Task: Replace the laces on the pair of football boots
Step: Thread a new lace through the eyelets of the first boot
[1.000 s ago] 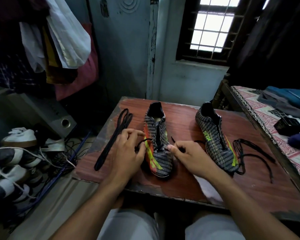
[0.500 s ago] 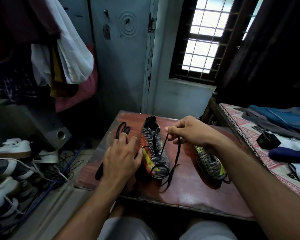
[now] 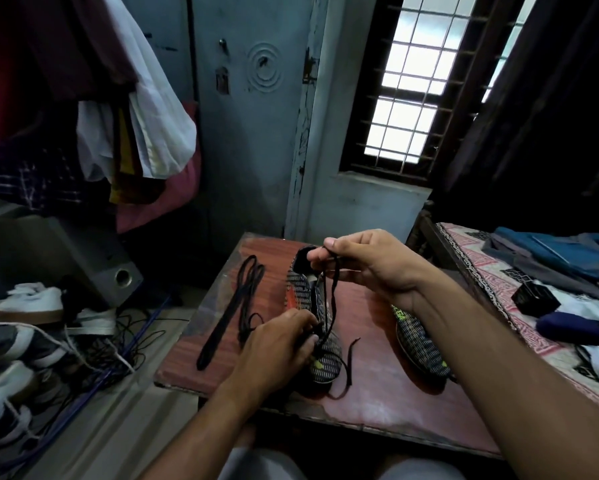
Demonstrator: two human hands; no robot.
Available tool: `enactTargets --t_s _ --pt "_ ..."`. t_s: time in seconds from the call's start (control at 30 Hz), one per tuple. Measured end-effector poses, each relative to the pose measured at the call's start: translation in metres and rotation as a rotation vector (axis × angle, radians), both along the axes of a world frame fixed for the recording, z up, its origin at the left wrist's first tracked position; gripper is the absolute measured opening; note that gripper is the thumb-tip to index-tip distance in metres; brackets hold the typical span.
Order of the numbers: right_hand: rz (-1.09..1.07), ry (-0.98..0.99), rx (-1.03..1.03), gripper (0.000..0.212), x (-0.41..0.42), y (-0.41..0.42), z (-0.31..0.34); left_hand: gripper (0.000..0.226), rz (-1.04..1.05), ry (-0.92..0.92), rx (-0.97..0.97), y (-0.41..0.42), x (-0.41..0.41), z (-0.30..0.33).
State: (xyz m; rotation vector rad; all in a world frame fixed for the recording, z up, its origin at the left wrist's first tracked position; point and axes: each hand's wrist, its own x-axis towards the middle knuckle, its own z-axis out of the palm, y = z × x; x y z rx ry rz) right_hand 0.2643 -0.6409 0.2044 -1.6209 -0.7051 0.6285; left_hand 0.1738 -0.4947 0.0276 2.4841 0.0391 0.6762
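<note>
The right hand [image 3: 374, 268] pinches a black lace [image 3: 331, 306] raised above the left boot [image 3: 317, 327] — the left hand [image 3: 277, 351] grips that lace lower down — on the table [image 3: 370, 368].

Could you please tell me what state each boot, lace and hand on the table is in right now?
Left boot: on the table, lace partly pulled out.
Lace: raised from the left boot, loose end trailing.
Right boot: on the table, mostly hidden by the forearm.
Spare laces: bundled flat, untouched.
Right hand: pinches the lace, raised.
Left hand: grips the lace at the boot.
</note>
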Motion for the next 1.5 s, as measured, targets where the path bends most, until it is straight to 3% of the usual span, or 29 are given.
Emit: enactTargets --t_s 0.23,0.5,0.93,1.0,1.1,1.17,1.3,1.5 --pt "-0.004 -0.019 0.155 0.027 -0.005 0.016 0.014 0.025 0.025 -0.029 0.024 0.005 0.004 -0.003" --pt "0.04 -0.062 0.336 0.015 -0.018 0.036 0.038 0.025 0.041 -0.017 0.023 0.006 0.006 -0.005" --pt "0.073 -0.214 0.371 0.018 -0.03 0.062 0.055 0.024 0.072 -0.103 0.114 0.003 0.0 0.004" --pt "0.043 -0.281 0.346 0.019 -0.029 0.062 0.054 0.019 0.172 -0.22 0.013 0.002 -0.009 0.018" --pt "0.043 -0.39 0.285 0.02 -0.024 0.054 0.052 0.023 0.233 -0.451 -0.414 0.011 -0.023 0.064" --pt "0.075 -0.462 0.224 0.023 -0.023 0.049 0.052 0.028 0.089 -0.517 -0.606 0.014 -0.039 0.108" --pt "0.115 -0.553 0.154 0.02 -0.024 0.044 0.055 0.034 -0.218 -0.415 -0.79 0.01 -0.056 0.168" --pt "0.112 -0.572 0.131 0.018 -0.023 0.03 0.055 0.029 0.011 -0.337 -0.526 0.014 -0.058 0.183"
